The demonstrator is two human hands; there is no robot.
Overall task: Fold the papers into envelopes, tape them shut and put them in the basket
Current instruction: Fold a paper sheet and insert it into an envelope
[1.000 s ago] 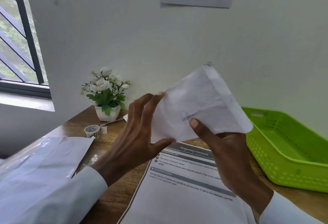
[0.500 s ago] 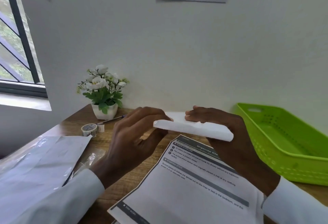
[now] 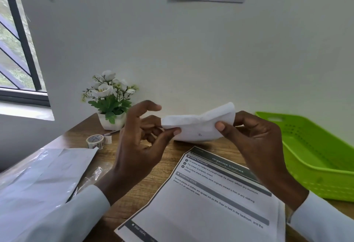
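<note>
A folded white paper envelope (image 3: 197, 126) hangs in the air above the wooden table (image 3: 153, 180), held at both ends. My left hand (image 3: 139, 146) pinches its left end between thumb and fingers, with the index finger raised. My right hand (image 3: 254, 142) grips its right end, thumb in front. The envelope's right edge curls upward. A printed sheet (image 3: 206, 203) lies flat on the table under my hands. A roll of patterned tape (image 3: 95, 141) sits at the left. The green plastic basket (image 3: 316, 176) stands at the right and looks empty.
A small pot of white flowers (image 3: 110, 105) stands against the wall, with a pen (image 3: 112, 132) lying beside it. White paper and clear plastic wrap (image 3: 42, 180) cover the table's left side. A barred window (image 3: 17, 50) is at the far left.
The envelope was held up facing me, then tipped flat and lowered. It now sits slightly turned toward me, and my left index finger has lifted off it.
</note>
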